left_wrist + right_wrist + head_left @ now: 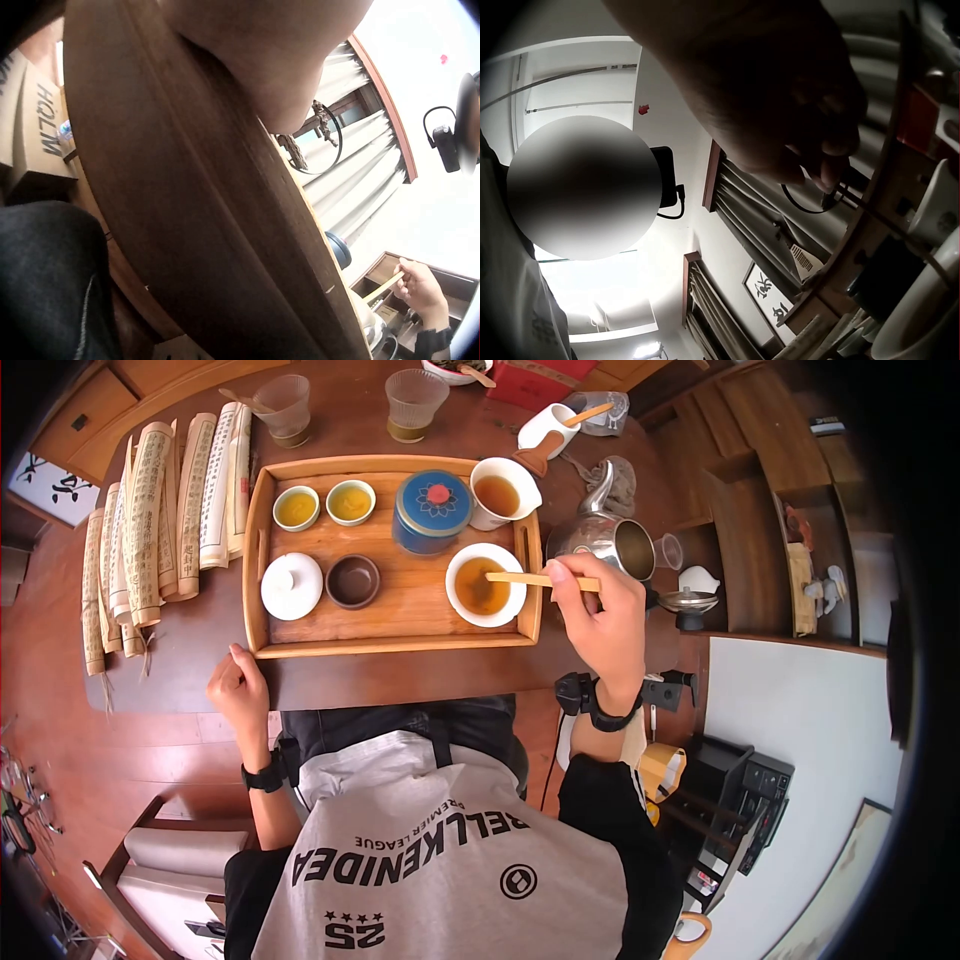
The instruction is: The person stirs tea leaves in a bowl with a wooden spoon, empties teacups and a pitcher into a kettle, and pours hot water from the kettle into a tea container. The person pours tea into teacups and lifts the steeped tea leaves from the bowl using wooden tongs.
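Observation:
My right hand (605, 622) pinches a light wooden tea stick (540, 579) between thumb and fingers. The stick's far end dips into amber tea in a white bowl (455, 593) at the tray's right side. In the right wrist view, the dark hand (787, 112) holds the thin stick (900, 231) over the white bowl's rim (889, 337). My left hand (240, 688) rests at the table's front edge by the tray's corner, fingers loosely curled, holding nothing. On the wooden tray (400, 647) are a white lid (291, 586), a small brown cup (353, 581) and a blue tin (432, 510).
Two small cups of yellow tea (351, 503) and a white pitcher (512, 510) stand along the tray's back. A steel kettle (590, 535) sits right of the tray. Rolled bamboo-style scrolls (190, 505) lie left; ribbed glasses (417, 402) stand behind.

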`<state>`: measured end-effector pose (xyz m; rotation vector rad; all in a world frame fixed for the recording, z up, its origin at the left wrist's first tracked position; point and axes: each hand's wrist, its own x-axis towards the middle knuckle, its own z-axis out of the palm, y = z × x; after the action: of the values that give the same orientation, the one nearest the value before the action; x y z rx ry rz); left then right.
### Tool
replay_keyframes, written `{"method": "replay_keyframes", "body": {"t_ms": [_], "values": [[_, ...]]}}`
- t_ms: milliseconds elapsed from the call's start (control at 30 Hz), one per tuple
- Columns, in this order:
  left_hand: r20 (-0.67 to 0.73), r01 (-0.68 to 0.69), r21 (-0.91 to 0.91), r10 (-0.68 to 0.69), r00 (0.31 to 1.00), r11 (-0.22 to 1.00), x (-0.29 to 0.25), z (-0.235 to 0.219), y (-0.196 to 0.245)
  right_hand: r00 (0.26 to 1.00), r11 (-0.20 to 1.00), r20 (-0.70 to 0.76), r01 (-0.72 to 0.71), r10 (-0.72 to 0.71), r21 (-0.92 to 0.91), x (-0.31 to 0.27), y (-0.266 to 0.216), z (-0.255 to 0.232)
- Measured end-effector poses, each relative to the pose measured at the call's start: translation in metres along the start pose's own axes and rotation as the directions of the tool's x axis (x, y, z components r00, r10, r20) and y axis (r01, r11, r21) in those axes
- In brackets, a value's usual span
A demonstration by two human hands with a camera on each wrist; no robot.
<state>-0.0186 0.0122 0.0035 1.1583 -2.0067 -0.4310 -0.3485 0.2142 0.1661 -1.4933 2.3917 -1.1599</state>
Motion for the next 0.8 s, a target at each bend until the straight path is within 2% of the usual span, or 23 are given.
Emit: {"method": "replay_keyframes", "body": {"t_ms": [67,167,400,500,633,733,800], "values": [[0.002,0.016,0.012,-0.016,1.0,1.0,0.0,0.0,0.001,1.0,1.0,0.01,-0.013,0.012,0.025,0.002,0.004,0.002],[-0.011,0.006,0.003,-0.006,1.0,1.0,0.001,0.0,0.001,0.993,0.998,0.101,-0.059,0.06,-0.01,0.002,0.013,0.011],[-0.003,-0.003,-0.005,0.003,1.0,1.0,0.0,0.001,-0.002,0.999,0.999,0.022,-0.029,0.028,0.033,0.002,0.009,0.004],[-0.013,0.005,-0.01,-0.006,1.0,1.0,0.001,0.001,0.001,0.998,0.994,0.045,-0.05,0.046,0.093,0.002,0.01,0.006],[-0.009,0.007,0.0,-0.007,1.0,1.0,0.0,0.0,0.001,0.999,0.996,0.035,-0.013,0.01,0.091,0.0,0.021,0.02],[-0.008,-0.007,0.009,0.008,1.0,1.0,0.001,0.0,0.0,1.0,0.998,-0.006,0.023,-0.023,0.054,-0.002,0.018,0.012],[-0.01,-0.007,0.006,0.007,1.0,1.0,0.0,0.001,-0.001,1.0,0.999,-0.015,-0.001,0.002,0.052,-0.005,0.013,0.005]]}}
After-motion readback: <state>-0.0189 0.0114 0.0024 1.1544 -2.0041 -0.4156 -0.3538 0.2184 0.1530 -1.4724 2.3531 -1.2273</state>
